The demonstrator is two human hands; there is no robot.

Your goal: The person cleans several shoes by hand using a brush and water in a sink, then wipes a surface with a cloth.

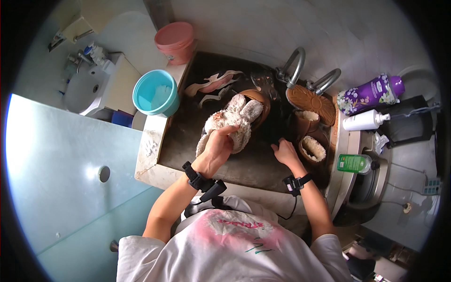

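Observation:
My left hand (220,144) is wrapped round a fluffy cream slipper (226,123) with two rabbit-like ears, holding it over the dark basin (188,145). Brownish marks show on its fleece. Just behind the ears is a rounded brown thing (264,104), partly covered by the slipper. My right hand (285,153) is off to the right, apart from the slipper, its fingers curled in; whatever they may hold is hidden. Nearest to it are brown fleece-lined shoes (313,148). Behind these, a brown patterned sole (312,103) leans by the taps.
Two curved metal taps (297,66) rise from the basin's back edge. A blue bucket (155,93) and a pink bucket (174,42) stand on the left ledge. A purple bottle (371,94), a white pump bottle (364,121) and a green bottle (354,164) lie on the right.

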